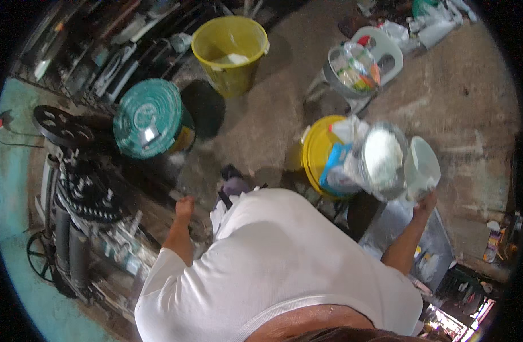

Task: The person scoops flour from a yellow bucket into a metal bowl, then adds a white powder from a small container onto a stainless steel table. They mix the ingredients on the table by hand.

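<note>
My right hand (424, 206) grips a translucent plastic pitcher or tub (423, 164) near its lower edge. Just left of that vessel is a clear bowl (397, 194) heaped with white powder or granules (382, 158). Beneath and beside the bowl, a blue plastic object (335, 166) rests over a yellow bucket lid (315, 158). My left hand (185, 207) hangs low on the left, away from these containers. Its fingers look curled and blurred, and I see nothing in it.
An open yellow bucket (229, 81) holds something white. Near it stands a green-lidded bucket (148, 115). A pale plastic chair (394, 60) bears a bowl of packets (353, 75). Machinery with wheels (88, 192) lines the left wall. A metal sheet (389, 226) lies by my right arm.
</note>
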The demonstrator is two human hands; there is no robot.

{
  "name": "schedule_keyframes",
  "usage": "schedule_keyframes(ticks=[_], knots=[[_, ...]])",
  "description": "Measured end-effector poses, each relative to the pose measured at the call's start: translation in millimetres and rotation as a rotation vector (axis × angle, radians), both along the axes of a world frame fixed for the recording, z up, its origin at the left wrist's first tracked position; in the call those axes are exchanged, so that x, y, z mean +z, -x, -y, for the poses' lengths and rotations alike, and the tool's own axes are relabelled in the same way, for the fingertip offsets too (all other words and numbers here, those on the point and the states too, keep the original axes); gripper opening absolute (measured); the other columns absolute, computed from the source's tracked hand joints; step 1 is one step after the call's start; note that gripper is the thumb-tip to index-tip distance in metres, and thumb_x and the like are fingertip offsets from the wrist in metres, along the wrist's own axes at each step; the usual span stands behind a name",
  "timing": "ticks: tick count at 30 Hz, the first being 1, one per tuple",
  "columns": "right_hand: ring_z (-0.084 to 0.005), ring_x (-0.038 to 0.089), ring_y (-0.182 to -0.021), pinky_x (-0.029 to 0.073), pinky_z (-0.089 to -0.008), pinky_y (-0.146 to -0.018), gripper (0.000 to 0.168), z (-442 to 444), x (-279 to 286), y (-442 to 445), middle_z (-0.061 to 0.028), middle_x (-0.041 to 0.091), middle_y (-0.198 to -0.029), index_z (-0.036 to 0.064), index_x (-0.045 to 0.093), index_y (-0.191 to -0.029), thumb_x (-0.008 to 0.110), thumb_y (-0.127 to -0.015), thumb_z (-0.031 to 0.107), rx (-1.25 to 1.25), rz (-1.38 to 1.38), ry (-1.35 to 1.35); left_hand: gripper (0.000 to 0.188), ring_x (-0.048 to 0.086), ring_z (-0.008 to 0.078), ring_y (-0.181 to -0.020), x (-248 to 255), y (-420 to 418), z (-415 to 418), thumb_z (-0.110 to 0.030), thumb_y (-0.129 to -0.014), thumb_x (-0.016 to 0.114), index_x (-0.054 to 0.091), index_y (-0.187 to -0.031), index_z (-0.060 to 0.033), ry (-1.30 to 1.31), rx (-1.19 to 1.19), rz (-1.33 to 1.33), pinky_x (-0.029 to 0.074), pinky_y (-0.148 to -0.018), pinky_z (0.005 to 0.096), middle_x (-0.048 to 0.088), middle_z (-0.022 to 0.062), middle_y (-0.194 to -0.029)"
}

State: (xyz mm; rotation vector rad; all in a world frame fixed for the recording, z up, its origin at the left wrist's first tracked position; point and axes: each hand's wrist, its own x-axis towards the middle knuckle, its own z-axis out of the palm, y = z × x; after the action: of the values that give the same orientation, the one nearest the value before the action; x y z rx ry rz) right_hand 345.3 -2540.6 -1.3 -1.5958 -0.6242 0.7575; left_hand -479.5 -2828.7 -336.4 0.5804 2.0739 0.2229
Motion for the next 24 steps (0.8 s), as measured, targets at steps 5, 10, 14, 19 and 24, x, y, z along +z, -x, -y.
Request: schedule_keyframes(ticks=[5,10,14,19,24], knots=[[-0.0271,0.062,-0.096,0.052,-0.0400,-0.079,0.042,-75,52,129,-0.0120,0.061,-0.114,0.002,0.056,-0.123,0.056,-0.090,0.028,0.111,-0.156,-0.105,0.026,0.065,0.0310,-0.096,-53,65,-33,-0.017,-0.089,0.048,0.070,-0.104,-0.0153,-0.057,-0.375,-0.251,0.052,-0.083,0.0438,0.068,0.0117,-0.105],[-0.0221,0.063,-0.098,0.049,-0.0349,-0.088,0.036,-229,12,249,-0.0089,0.064,-0.109,0.002,0.061,-0.116,0.057,-0.091,0.027,0.500,-0.191,-0.124,0.021,0.064,0.0236,-0.081,0,104,-129,-0.016,-0.089,0.056,0.068,-0.104,-0.0091,-0.147,-0.413,-0.198,0.051,-0.072,0.0362,0.067,0.0082,-0.090],[-0.0198,0.063,-0.092,0.049,-0.0339,-0.082,0.035,-365,-49,400,-0.0089,0.066,-0.104,-0.001,0.064,-0.112,0.061,-0.087,0.023,0.769,0.062,-0.031,0.016,0.056,0.0144,-0.068,48,103,-179,-0.020,-0.091,0.060,0.066,-0.095,-0.0047,-0.376,0.609,0.274,0.046,-0.062,0.0299,0.060,0.0028,-0.078],[-0.0303,0.068,-0.086,0.050,-0.0398,-0.081,0.042,-484,-133,618,-0.0204,0.070,-0.094,-0.006,0.069,-0.098,0.069,-0.079,0.032,0.942,0.603,0.080,0.019,0.056,0.0160,-0.065,14,129,-148,-0.024,-0.092,0.059,0.063,-0.089,-0.0062,-0.552,0.441,0.087,0.046,-0.056,0.0328,0.060,0.0032,-0.077],[-0.0378,0.066,-0.096,0.050,-0.0437,-0.089,0.053,-555,-252,754,-0.0263,0.068,-0.100,-0.004,0.069,-0.100,0.071,-0.076,0.043,1.099,1.053,0.290,0.013,0.055,0.0174,-0.062,18,98,-55,-0.021,-0.088,0.062,0.061,-0.091,-0.0085,0.187,-0.460,-0.563,0.047,-0.057,0.0320,0.060,0.0062,-0.076]])
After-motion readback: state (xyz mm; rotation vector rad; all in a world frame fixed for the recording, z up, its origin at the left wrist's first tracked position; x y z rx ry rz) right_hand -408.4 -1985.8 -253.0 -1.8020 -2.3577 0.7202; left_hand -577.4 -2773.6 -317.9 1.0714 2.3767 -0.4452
